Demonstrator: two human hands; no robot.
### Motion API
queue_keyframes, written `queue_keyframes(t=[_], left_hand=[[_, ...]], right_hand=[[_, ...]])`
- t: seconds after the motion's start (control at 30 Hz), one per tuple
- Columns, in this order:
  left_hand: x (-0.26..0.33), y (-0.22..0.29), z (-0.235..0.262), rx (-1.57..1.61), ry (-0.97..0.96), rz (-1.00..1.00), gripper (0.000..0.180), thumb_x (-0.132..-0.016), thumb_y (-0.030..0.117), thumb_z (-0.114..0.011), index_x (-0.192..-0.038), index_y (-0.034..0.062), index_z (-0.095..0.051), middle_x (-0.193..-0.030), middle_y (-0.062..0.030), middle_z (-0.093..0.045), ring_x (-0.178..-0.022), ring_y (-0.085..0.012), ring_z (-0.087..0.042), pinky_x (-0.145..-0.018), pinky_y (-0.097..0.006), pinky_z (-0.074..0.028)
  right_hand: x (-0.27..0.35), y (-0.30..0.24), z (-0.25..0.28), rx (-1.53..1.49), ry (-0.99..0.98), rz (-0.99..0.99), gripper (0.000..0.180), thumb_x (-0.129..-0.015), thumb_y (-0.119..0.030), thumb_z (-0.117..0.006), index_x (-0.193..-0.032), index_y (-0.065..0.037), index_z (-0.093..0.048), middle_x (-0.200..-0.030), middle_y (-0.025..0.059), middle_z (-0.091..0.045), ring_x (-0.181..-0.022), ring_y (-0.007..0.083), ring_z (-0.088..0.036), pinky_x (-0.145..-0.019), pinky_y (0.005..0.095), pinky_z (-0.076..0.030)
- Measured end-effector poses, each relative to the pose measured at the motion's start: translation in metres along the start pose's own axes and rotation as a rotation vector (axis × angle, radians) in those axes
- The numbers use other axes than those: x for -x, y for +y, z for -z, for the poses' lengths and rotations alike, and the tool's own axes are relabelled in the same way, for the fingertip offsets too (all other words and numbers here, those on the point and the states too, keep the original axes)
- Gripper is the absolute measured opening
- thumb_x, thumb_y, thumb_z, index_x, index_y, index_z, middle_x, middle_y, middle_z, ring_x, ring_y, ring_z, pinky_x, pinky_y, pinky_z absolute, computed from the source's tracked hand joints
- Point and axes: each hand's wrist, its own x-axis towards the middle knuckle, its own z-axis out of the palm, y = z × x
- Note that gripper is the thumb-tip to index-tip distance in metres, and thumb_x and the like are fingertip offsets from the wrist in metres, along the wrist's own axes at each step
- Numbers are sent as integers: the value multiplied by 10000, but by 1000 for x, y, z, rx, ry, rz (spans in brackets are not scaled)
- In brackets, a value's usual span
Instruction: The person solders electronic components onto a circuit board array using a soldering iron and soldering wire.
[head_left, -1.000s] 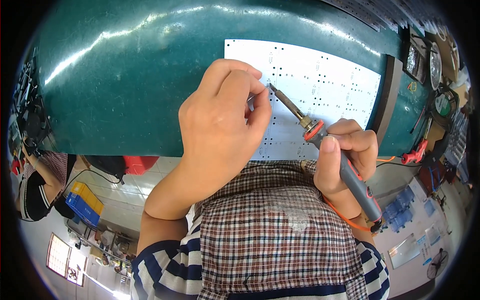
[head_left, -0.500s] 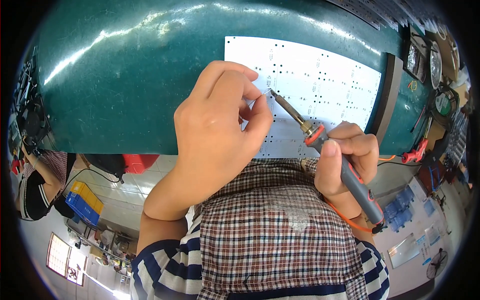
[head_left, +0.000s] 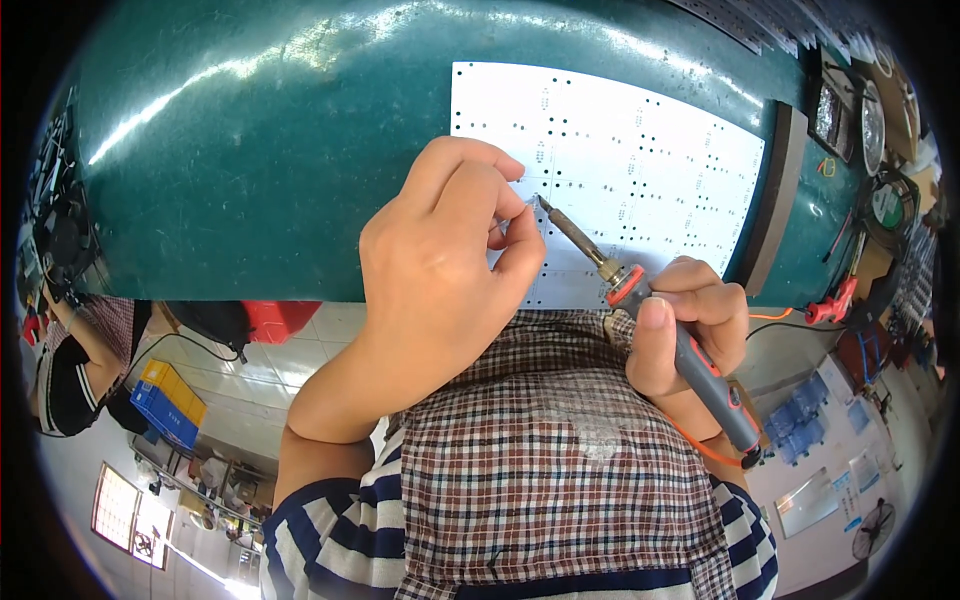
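Observation:
A white circuit board (head_left: 600, 112) with rows of small dark holes and pads lies on the green table mat (head_left: 270, 190). Above the board's left part, my left hand (head_left: 440, 245) is closed in a pinch on a thin silvery solder wire (head_left: 531, 199); most of the wire is hidden by the fingers. My right hand (head_left: 700, 325) grips a grey and red soldering iron (head_left: 708, 376). Its tip points up and left, close to the wire's end at the board; whether tip and board touch, I cannot tell.
A dark bar (head_left: 772, 200) stands right of the board. Beyond it are a solder reel (head_left: 886, 208) and a red clamp-like tool (head_left: 832, 303). The iron's orange cable (head_left: 700, 446) hangs by my right forearm. Another person's arm (head_left: 90, 355) shows at far left.
Both hands have shifted slightly: the iron's tip and the pinching fingers are now a little nearer to me over the board. The board sits slightly farther away in view.

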Motion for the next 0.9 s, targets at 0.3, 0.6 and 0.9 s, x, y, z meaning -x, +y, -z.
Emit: queue_keyframes(t=[0.3, 0.6, 0.9], left_hand=[[0, -2, -1, -10, 6, -21, 123, -727, -50, -701, -764, 1, -596, -986, -66, -623, -604, -101, -610, -504, -210, -443], [1, -3, 3, -90, -48, -7, 122, -704, -58, -686, -781, 3, -612, -997, -66, -600, -636, -112, -616, -531, -224, -460], [3, -4, 8, 37, -17, 20, 105, -725, -56, -678, -782, -9, -604, -1021, -74, -613, -657, -106, -624, -547, -217, -478]], right_hand=[[3, -1, -2, 13, 7, -10, 221, -791, 16, -694, -851, -12, -484, -673, 100, -585, -485, 68, -461, -405, 211, -325], [4, -1, -1, 47, -21, 10, 228, -785, 5, -705, -843, -12, -485, -661, 101, -589, -475, 76, -481, -399, 214, -355], [5, -1, -3, 34, -4, 17, 221, -794, 20, -685, -850, -12, -473, -680, 98, -585, -491, 66, -470, -415, 209, -351]])
